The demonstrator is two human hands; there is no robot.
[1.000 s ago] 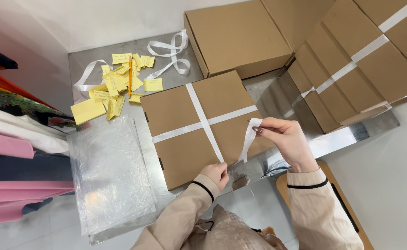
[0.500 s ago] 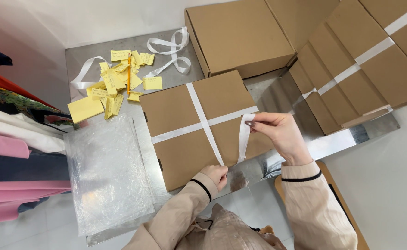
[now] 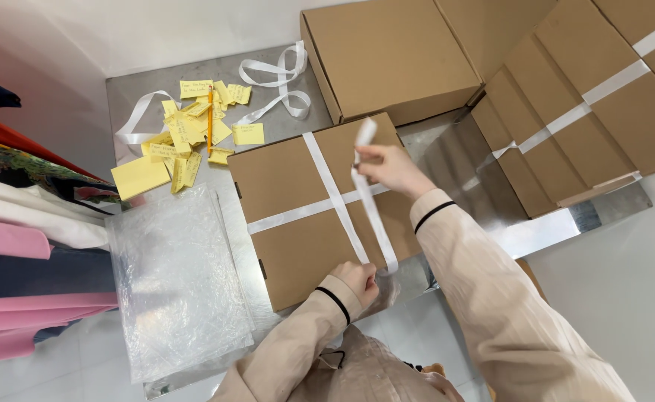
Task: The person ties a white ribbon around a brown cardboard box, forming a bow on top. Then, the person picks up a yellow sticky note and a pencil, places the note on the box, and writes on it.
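Note:
A flat brown cardboard box (image 3: 290, 186) lies on a metal table (image 3: 268, 97), crossed by a white ribbon (image 3: 326, 177). My right hand (image 3: 390, 167) pinches a loose end of that ribbon (image 3: 364, 197) and holds it raised over the box's right half. My left hand (image 3: 358, 281) presses the ribbon down at the box's near edge, where the loose end starts. Both arms wear beige sleeves with black cuffs.
Yellow paper notes and a pencil (image 3: 193, 130) lie with loose white ribbons (image 3: 279, 82) at the table's far left. Clear plastic bags (image 3: 175, 283) lie left of the box. More cardboard boxes (image 3: 387, 56), some ribboned (image 3: 588, 112), sit behind and right. Folded clothes (image 3: 22, 246) hang at left.
My right hand has moved up and towards the box's middle, drawing the loose ribbon end out long and taut. My left hand stays at the near edge.

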